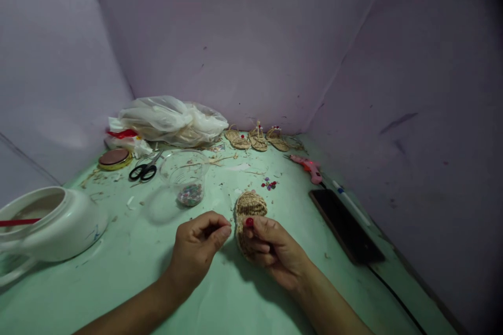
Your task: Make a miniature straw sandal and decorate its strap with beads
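Note:
Between the thumb and index finger of my right hand (277,251) is a shiny red bead (249,222). A small woven straw slipper (251,203) is just behind that hand, partly covered by its fingers; whether they touch it I cannot tell. My left hand (200,248) is closed in a pinch to the left of the slipper, and anything between its fingertips is too small to make out. Beyond the slipper, a little cluster of red and purple beads (269,183) lies on the green tabletop (220,298).
A clear plastic tub (184,172) holds small colourful pieces. Black-handled scissors (144,170), a round tin (115,158) and a white pot (74,225) stand left. Straw sandals (258,140) and a plastic bag (173,120) line the back. Right are a pink glue gun (308,166) and phone (346,225).

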